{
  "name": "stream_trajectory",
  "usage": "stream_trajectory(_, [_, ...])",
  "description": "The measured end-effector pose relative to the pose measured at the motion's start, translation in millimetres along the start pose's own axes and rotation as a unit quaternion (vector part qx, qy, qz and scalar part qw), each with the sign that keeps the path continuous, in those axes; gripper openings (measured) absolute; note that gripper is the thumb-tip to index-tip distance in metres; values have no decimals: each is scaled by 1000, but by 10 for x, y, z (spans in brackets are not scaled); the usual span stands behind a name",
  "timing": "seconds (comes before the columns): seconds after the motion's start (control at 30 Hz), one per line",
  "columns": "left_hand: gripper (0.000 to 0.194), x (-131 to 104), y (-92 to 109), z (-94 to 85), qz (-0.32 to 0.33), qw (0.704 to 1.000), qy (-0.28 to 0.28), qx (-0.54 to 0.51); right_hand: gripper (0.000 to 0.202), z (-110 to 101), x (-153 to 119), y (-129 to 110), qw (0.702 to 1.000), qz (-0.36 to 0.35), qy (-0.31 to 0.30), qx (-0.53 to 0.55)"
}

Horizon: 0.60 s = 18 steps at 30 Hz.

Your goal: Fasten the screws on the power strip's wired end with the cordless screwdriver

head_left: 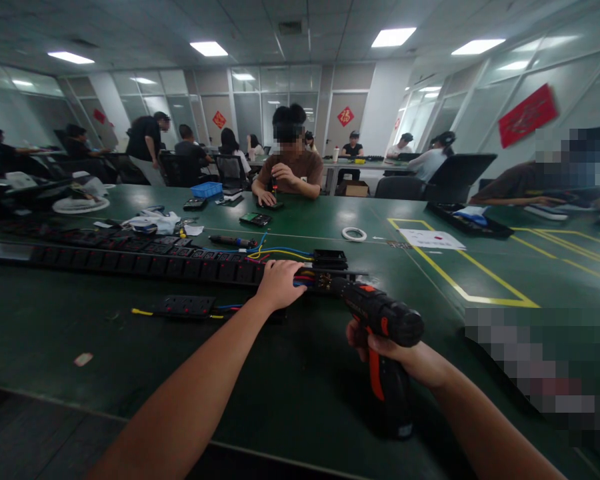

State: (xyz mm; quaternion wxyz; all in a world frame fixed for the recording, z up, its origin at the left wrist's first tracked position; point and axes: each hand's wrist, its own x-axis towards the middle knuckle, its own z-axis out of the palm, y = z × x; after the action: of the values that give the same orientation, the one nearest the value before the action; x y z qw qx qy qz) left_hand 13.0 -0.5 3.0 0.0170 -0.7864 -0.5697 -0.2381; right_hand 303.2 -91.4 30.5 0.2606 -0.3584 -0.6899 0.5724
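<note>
Reaches from seven o'clock with the left hand (281,283), palm down, grip closed over the black socket strip (195,268) running toward nine on the desk (280,400). From five, wraps the right hand (380,347) fully round a drill (383,317), aiming toward ten.

dim room, white glow from ceiling panels (209,49); soft glare on worktop (347,212); edges stretched, right side blurred, patches pixelated.
</note>
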Motion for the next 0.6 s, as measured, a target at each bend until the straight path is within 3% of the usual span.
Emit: stream_trajectory(0.6, [53,-5,10,-20,0,1000,0,4,49,-33,37,164,998,10,65,6])
